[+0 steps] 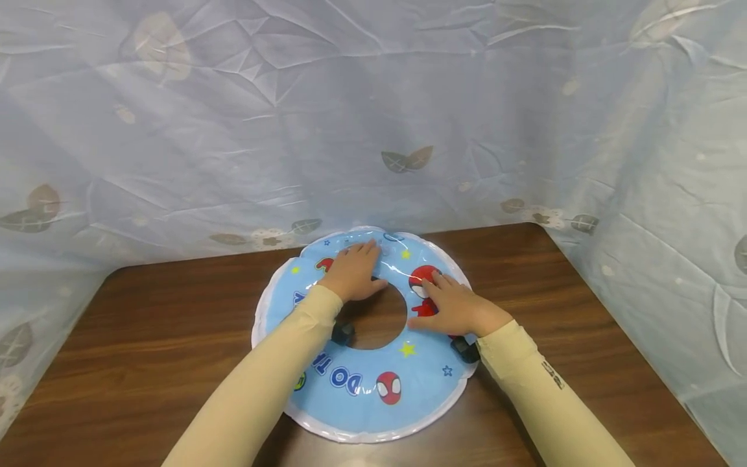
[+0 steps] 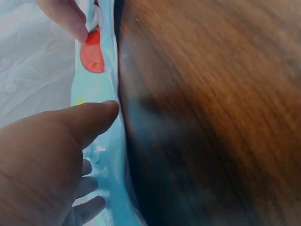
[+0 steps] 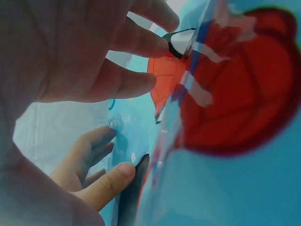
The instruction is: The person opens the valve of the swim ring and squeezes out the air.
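A light blue swim ring (image 1: pixel 373 415) with a white scalloped rim lies on the table, printed with red masked heads, stars and lettering. My left hand (image 1: pixel 353 269) rests on its far part, fingers extended and thumb over the inner edge. Close to those fingers a small clear valve (image 3: pixel 115 122) shows in the right wrist view. On the right side of the ring, my right hand (image 1: pixel 458 306) touches the red printed figure (image 1: pixel 425 279) with spread, slightly bent fingers. The left wrist view has the left thumb (image 2: pixel 101 120) at the ring's inner edge.
The brown wood-grain table (image 1: pixel 175 337) stretches around the ring and shows through its hole. A pale blue leaf-patterned cloth (image 1: pixel 327 130) hangs behind the table and along its sides. Dark wrist devices (image 1: pixel 465 349) sit under both wrists, over the ring.
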Available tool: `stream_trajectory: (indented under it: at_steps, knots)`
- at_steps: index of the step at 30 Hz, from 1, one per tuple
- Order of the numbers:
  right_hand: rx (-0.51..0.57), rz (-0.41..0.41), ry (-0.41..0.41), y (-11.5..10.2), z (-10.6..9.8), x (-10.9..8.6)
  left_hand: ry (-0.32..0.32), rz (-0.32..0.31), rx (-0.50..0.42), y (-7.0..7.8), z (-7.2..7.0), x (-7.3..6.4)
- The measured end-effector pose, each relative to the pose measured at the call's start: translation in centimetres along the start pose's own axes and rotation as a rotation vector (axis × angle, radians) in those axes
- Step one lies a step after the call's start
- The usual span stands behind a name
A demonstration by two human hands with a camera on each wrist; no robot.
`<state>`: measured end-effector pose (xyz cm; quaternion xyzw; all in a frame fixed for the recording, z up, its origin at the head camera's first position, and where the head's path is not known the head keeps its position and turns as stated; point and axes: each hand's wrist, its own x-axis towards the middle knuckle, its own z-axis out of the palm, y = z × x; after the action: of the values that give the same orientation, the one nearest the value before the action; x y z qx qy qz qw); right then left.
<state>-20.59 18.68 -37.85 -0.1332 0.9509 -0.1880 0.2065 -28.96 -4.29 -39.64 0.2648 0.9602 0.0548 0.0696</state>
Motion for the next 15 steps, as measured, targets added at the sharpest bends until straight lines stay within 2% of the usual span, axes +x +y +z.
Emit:
stream_trajectory:
  at_steps: [8,15]
  knots:
    - [0.026,0.036,-0.049,0.19,-0.10,0.07,-0.070,-0.014,-0.030,-0.17,0.28,0.36]
    - [0.031,0.043,-0.055,0.57,-0.18,-0.06,-0.131,-0.019,-0.072,-0.39,0.62,0.82]
